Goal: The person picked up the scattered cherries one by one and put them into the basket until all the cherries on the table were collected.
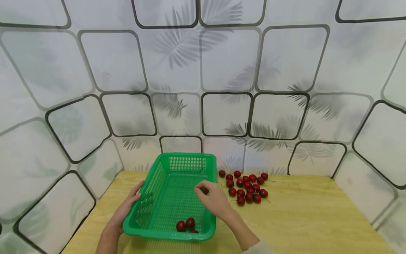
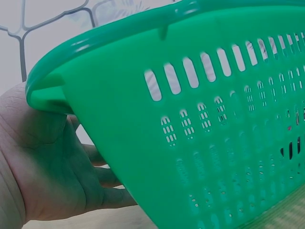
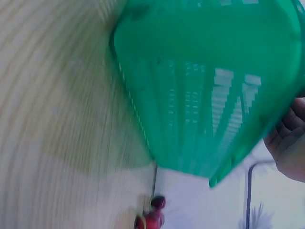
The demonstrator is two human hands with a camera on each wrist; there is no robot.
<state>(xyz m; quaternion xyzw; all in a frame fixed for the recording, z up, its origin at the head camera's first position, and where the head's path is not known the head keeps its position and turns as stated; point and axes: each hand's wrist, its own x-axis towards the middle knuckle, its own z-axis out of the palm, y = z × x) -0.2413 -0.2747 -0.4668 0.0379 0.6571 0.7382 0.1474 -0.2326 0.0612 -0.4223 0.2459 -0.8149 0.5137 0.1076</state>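
Observation:
A green plastic basket [image 1: 177,234] with slotted walls stands on the table, three dark red cherries [image 1: 181,226] near its front right corner. Against its outer left side rests my left hand [image 1: 122,213], and the left wrist view shows that hand's fairly straight fingers [image 2: 112,196] lying along the wall below the rim. My right hand [image 1: 214,199] is over the basket's right rim, its thumb and fingertips pinching a cherry [image 1: 205,191] that is mostly hidden. Right of the basket lies a loose group of several cherries [image 1: 247,185], some with stems.
The light wooden table [image 1: 295,215] extends to the right of the cherries. A pale cloth [image 1: 225,116] with rounded dark outlines and leaf prints hangs behind and at both sides. The basket's right wall stands between the right hand and the loose cherries.

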